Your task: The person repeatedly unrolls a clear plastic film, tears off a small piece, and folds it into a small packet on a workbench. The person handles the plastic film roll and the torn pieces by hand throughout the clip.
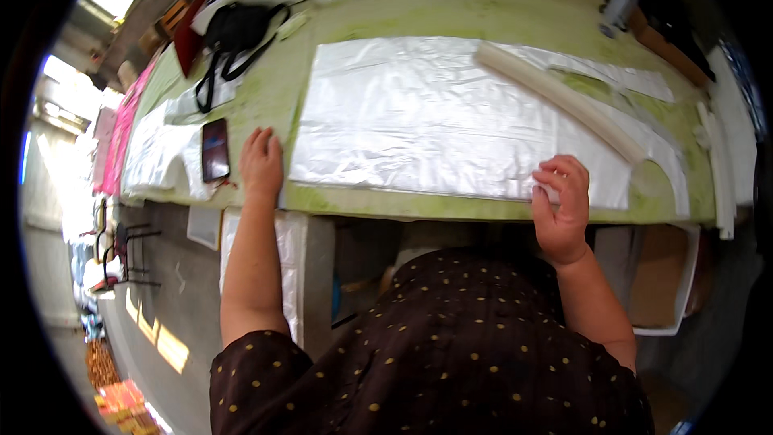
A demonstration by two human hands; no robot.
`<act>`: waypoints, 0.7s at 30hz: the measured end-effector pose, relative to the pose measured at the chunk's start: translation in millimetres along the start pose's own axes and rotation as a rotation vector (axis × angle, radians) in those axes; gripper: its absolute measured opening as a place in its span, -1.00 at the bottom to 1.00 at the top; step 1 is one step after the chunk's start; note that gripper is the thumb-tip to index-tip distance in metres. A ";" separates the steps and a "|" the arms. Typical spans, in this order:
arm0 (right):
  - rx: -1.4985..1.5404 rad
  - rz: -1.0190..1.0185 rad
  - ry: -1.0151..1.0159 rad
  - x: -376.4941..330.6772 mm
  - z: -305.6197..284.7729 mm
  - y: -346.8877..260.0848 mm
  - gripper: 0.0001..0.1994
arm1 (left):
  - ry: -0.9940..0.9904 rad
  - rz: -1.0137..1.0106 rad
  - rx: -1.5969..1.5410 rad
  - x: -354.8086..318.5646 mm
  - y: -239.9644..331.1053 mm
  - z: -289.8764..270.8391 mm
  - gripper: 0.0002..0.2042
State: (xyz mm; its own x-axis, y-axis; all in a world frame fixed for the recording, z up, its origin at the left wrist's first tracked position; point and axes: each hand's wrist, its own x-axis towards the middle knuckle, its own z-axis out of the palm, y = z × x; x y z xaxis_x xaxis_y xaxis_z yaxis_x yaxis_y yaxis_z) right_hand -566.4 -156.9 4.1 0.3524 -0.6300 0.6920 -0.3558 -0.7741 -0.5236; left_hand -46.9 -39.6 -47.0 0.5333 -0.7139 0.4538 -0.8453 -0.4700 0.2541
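Note:
A stack of clear plastic sheets [419,113] lies flat on a green-topped table [451,16]. My left hand [262,163] rests palm down, fingers together, at the stack's near left corner by the table's edge. My right hand [562,203] pinches the near edge of the plastic sheets at the right, fingers curled on it. A long white roll [555,97] lies diagonally across the stack's far right part.
A dark phone [215,150] lies left of my left hand on more plastic. A black bag [237,32] sits at the far left, a spray can [618,6] at the far right. White strips [717,161] lie along the right edge. Boxes [656,274] stand under the table.

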 end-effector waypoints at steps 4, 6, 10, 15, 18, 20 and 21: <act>-0.302 0.050 0.019 19.7 -57.4 37.0 -0.63 | 0.009 -0.041 0.008 -6.5 5.9 -3.2 -0.65; -0.393 0.086 0.033 15.0 -79.8 68.4 -0.59 | 0.044 -0.028 0.053 -3.6 5.8 -4.5 -0.66; -0.555 0.124 -0.053 -12.4 -110.0 96.9 -0.53 | 0.049 -0.054 -0.031 -2.1 25.1 -4.9 -0.68; -0.503 0.239 -0.061 -38.2 -96.3 115.0 -0.51 | 0.024 -0.132 -0.036 -5.9 20.4 -5.4 -0.67; -0.548 0.190 -0.034 -43.2 -89.6 126.1 -0.50 | 0.018 -0.144 -0.044 -6.8 22.3 -8.1 -0.67; -0.571 0.167 -0.006 -42.2 -84.0 123.1 -0.49 | 0.013 -0.149 -0.042 -7.3 22.0 -9.1 -0.67; -0.583 0.157 0.010 -40.4 -81.9 120.0 -0.49 | 0.009 -0.154 -0.038 -7.7 21.1 -9.4 -0.67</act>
State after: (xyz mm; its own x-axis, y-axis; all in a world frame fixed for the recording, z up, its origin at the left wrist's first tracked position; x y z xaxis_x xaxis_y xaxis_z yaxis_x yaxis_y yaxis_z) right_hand -694.1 -219.3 -45.9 0.2506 -0.7311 0.6345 -0.8199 -0.5088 -0.2625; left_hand -69.1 -39.1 -37.1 0.6564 -0.6301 0.4148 -0.7544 -0.5534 0.3530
